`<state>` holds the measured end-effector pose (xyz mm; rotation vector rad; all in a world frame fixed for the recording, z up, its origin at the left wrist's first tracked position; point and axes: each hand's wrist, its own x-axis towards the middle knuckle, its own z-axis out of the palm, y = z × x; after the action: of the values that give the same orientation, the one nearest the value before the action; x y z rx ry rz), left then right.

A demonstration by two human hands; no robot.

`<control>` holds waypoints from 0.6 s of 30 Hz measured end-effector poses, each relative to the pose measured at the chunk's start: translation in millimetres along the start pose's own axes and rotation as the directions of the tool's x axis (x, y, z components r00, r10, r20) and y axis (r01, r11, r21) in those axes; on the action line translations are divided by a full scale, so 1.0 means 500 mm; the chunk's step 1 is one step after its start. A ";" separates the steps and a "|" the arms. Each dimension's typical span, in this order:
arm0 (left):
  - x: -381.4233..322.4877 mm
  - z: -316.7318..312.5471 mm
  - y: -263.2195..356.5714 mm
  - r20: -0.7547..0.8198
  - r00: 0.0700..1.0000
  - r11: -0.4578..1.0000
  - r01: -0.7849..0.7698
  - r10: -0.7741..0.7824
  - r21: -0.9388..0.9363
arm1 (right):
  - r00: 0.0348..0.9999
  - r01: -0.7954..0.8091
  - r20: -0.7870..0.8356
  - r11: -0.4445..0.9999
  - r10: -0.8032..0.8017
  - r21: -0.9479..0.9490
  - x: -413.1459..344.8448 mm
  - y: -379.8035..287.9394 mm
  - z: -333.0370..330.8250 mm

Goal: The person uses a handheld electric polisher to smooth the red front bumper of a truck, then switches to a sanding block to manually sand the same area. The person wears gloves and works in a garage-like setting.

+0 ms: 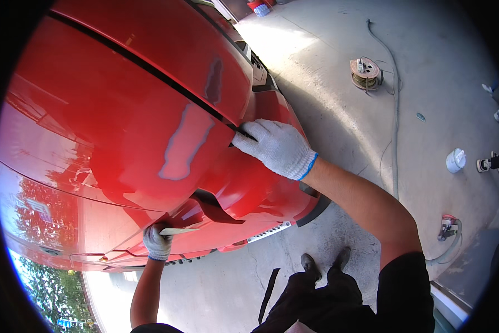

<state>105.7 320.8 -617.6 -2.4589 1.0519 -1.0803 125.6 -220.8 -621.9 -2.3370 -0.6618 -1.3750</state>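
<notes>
The red painted body of a vehicle [120, 120] fills the left and middle of the view. My left hand [157, 245], in a white knit glove, is shut on a thin pale pointed piece [180, 231], close to the lower bodywork. White-gloved too, my right hand [274, 145] lies against the body at the end of a dark panel gap [162, 77]. Its fingertips are partly hidden, so its grip is unclear. Between the hands is a dull sanded patch with a grey edge [187, 143]. A smaller grey patch [214, 81] lies across the gap.
On the concrete floor [337, 125] to the right lie a cable reel [365, 73] and a long grey hose [395, 120]. Farther right are a white bucket [456, 161] and a power sander [447, 228] with a hose attached. My shoes [326, 262] stand beside the vehicle.
</notes>
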 end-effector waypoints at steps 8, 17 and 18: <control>0.001 -0.015 0.015 0.064 0.997 0.999 0.048 -0.048 -0.007 | 0.994 0.066 0.089 0.997 -0.062 -0.049 0.005 0.009 -0.002; -0.013 -0.010 -0.008 -0.002 1.000 1.000 -0.008 0.008 0.008 | 0.980 0.155 0.135 0.987 -0.148 -0.042 0.018 0.037 0.018; 0.001 -0.005 0.001 -0.009 1.000 1.000 -0.010 0.011 0.012 | 0.969 0.102 0.233 0.991 -0.080 -0.086 0.021 0.055 0.024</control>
<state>103.9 320.4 -616.0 -2.4391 1.0568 -1.0917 153.6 -235.1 -620.0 -2.5990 -0.7936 -1.2094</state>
